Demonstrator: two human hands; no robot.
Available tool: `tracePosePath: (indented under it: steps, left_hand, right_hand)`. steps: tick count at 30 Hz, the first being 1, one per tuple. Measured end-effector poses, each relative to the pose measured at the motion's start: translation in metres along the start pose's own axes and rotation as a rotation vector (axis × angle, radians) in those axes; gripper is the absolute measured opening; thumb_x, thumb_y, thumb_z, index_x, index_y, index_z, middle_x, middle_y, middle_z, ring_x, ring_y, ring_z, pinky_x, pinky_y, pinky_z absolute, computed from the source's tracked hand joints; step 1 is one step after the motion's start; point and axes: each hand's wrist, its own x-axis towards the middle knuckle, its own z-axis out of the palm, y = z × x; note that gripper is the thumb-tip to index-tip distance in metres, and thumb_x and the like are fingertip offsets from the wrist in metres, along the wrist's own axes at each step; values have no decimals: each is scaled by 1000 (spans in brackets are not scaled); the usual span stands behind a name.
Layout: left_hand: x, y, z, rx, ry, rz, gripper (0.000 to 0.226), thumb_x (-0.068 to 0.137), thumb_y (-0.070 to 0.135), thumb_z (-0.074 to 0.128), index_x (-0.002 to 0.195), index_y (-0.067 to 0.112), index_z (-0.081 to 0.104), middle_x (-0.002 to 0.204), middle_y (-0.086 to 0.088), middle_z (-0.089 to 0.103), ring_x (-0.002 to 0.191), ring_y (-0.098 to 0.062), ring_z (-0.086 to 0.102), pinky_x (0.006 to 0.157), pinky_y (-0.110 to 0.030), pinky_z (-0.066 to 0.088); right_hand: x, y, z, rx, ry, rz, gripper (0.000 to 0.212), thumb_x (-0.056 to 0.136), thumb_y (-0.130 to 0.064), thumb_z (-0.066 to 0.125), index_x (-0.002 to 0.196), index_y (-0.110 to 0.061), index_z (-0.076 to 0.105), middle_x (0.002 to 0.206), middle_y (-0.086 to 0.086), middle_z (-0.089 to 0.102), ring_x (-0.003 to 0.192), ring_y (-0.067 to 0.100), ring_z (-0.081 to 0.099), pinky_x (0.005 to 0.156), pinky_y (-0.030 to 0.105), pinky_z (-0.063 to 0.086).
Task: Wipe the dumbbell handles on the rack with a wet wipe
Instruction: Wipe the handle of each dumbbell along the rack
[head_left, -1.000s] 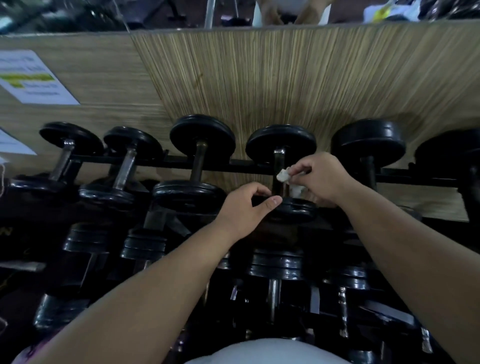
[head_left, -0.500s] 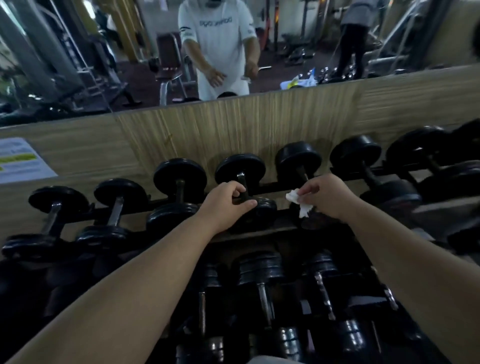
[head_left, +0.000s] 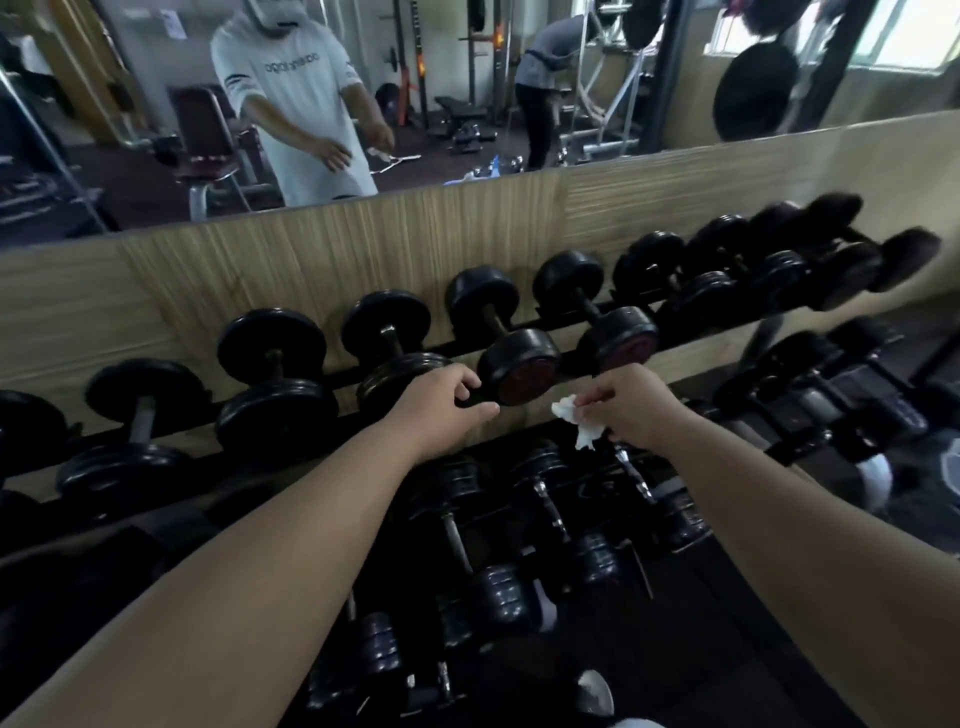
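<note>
My right hand (head_left: 628, 408) pinches the wipe (head_left: 574, 418) between thumb and fingertips, while my left hand (head_left: 441, 408) curls fingers and thumb round the rack rail (head_left: 470, 401) beside a dumbbell (head_left: 514, 361).

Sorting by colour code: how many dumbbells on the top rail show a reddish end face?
2. One black dumbbell with a reddish end face sits just beyond the left hand; the other is next rightward. Blurred ones farther right may hide more.
</note>
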Motion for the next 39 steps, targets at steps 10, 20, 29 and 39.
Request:
tracePosePath:
  steps: [10, 20, 29, 39]
  left_hand:
    - [21, 41, 38, 56, -33, 4, 37, 90, 50, 73, 120, 31, 66, 117, 11, 62, 104, -5, 59, 77, -16, 41]
    - [103, 97, 93, 24, 78, -219, 32, 89, 47, 76, 116, 32, 67, 109, 13, 66, 105, -9, 65, 97, -33, 54]
    - [151, 135, 117, -32, 194, -340, 27, 92, 45, 74, 114, 33, 66, 109, 13, 66, 102, -3, 62, 83, -22, 49]
    - [168, 98, 131, -98, 297, -503, 32, 90, 47, 74, 115, 28, 68, 109, 10, 67, 103, -9, 65, 92, -29, 53]
  right_hand:
    - [31, 43, -41, 53, -29, -1, 10, 80, -33, 80, 83, -23, 77, 76, -4, 72, 68, 11, 66, 55, 24, 51]
    - [128, 108, -95, -1, -216, -105, 9, 81, -34, 77, 78, -26, 78, 77, -7, 72, 76, 11, 68, 58, 22, 49]
    - [195, 139, -146, -45, -338, -185, 11, 81, -28, 77, 72, -29, 72, 80, -3, 72, 77, 11, 66, 61, 21, 48]
    - [255, 121, -128, -73, -429, -332, 6, 83, -30, 78, 87, -25, 78, 80, -10, 71, 73, 5, 65, 63, 21, 47]
